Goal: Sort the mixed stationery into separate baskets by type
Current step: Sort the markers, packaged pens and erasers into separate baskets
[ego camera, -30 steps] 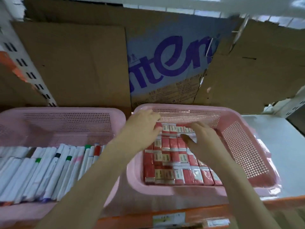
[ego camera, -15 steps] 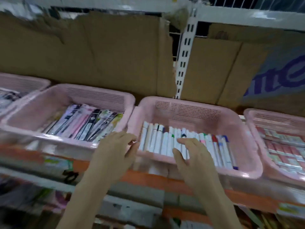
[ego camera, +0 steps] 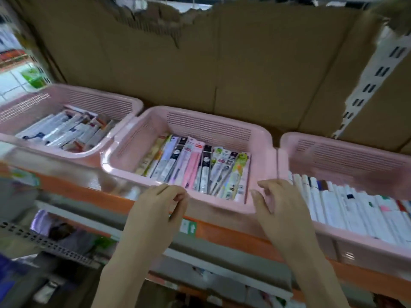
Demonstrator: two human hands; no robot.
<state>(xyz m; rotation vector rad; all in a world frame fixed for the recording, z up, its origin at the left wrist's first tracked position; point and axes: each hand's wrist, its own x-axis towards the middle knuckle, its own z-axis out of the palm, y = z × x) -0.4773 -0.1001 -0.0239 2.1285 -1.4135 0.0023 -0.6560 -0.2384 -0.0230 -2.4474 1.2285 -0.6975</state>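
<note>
Lying just beyond both hands (ego camera: 213,210), middle basket (ego camera: 218,121).

Three pink baskets sit side by side on an orange-edged shelf (ego camera: 222,232). The middle basket (ego camera: 213,121) holds packaged pens (ego camera: 195,167) (lying in a row). Left hand (ego camera: 155,210) and right hand (ego camera: 282,203) hover at its front rim, fingers loosely curled, holding nothing.
</note>
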